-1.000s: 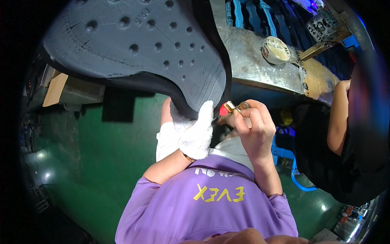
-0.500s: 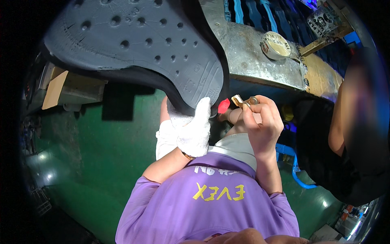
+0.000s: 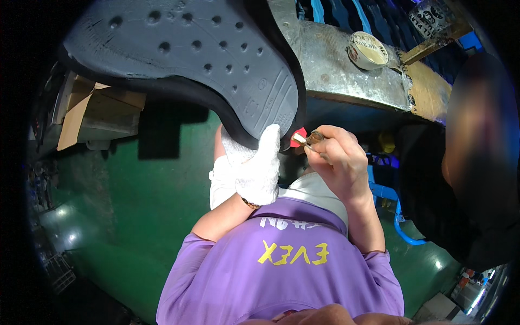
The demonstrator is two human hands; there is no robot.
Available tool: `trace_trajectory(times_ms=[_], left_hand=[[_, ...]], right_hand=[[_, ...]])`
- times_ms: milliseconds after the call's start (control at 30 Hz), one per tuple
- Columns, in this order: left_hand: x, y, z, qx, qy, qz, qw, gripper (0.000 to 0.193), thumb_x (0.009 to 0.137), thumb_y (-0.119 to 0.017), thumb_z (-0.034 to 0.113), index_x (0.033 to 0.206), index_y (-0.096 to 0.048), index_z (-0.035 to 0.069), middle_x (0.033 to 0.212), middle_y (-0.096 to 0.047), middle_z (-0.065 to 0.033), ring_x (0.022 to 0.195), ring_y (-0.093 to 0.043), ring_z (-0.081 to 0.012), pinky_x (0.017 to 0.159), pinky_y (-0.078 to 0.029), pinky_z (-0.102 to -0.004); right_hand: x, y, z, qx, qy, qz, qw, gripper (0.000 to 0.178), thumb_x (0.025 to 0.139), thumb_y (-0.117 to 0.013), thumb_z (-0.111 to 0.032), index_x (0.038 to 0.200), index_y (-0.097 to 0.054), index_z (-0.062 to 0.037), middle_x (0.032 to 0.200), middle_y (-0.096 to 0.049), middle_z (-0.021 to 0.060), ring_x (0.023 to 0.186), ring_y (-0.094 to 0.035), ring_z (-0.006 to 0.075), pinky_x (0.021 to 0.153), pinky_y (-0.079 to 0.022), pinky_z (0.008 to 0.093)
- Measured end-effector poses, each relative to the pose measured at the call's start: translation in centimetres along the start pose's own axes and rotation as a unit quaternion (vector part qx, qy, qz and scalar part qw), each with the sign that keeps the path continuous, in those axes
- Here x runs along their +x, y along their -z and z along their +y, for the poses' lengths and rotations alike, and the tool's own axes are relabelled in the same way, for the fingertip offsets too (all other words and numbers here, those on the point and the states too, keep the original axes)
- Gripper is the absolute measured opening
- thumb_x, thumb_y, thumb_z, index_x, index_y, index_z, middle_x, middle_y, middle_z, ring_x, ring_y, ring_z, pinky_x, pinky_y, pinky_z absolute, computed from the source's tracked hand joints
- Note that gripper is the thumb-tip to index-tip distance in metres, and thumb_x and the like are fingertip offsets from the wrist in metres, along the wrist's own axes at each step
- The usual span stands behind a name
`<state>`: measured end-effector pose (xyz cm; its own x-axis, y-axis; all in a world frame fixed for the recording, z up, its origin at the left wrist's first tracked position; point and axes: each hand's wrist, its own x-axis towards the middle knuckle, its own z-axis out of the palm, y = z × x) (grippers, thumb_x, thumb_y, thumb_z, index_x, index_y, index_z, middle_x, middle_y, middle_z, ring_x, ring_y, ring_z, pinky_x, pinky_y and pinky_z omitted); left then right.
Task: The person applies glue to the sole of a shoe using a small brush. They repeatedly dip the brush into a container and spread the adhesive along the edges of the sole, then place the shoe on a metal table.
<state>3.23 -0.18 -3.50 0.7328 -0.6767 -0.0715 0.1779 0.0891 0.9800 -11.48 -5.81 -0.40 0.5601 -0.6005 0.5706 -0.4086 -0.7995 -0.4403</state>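
Observation:
A large grey moulded panel (image 3: 211, 59) with rows of round dimples and a black rim fills the upper left, its narrow end toward me. My left hand (image 3: 259, 176), in a white knit glove, grips that narrow end, thumb on the grey face and fingers hidden underneath. Beside the rim, close to the gloved thumb, sticks out a small red tab (image 3: 294, 144). My bare right hand (image 3: 342, 160) pinches a small metal tool (image 3: 314, 139) with a ring-shaped handle and a pale tip. The tip overlaps the red tab; whether it grips the tab I cannot tell.
At the upper right is a metal-topped bench (image 3: 346, 76) carrying a round tub (image 3: 368, 50). An open cardboard box (image 3: 103, 116) stands to the left above the green floor (image 3: 146, 200). Another person in dark clothing (image 3: 444, 206) is close on my right, near a blue metal frame (image 3: 391, 197).
My right hand has moved left, bringing the metal tool's tip from beside the red tab to overlap it. The panel has shifted slightly upward in the picture, still in my left hand.

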Motion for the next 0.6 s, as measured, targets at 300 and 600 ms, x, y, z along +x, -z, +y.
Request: trace_trajectory(times_ms=[300,600], left_hand=[[-0.1,-0.4,1.9,-0.198,0.087,-0.078,0.973,0.036,0.092,-0.064,-0.001,0.127,-0.055,0.0,0.115,-0.066,-0.0121,0.098,-0.067,-0.0205,0.085,-0.057,-0.0315],[-0.9,-0.6,1.4,-0.175,0.098,-0.037,0.979,0.048,0.09,-0.069,-0.001,0.133,-0.048,0.001,0.122,-0.063,-0.0117,0.105,-0.064,-0.0195,0.09,-0.054,-0.0314]], right_hand=[[-2.1,-0.2,0.6,0.083,0.049,0.023,0.995,0.03,0.073,-0.08,0.004,0.091,-0.058,-0.0037,0.102,-0.064,0.014,0.076,-0.065,0.0295,0.064,-0.052,0.0355],[-2.2,-0.7,0.3,0.047,0.009,0.086,0.995,0.028,0.076,-0.079,0.003,0.092,-0.057,-0.0031,0.101,-0.065,0.0162,0.079,-0.067,0.0276,0.064,-0.055,0.035]])
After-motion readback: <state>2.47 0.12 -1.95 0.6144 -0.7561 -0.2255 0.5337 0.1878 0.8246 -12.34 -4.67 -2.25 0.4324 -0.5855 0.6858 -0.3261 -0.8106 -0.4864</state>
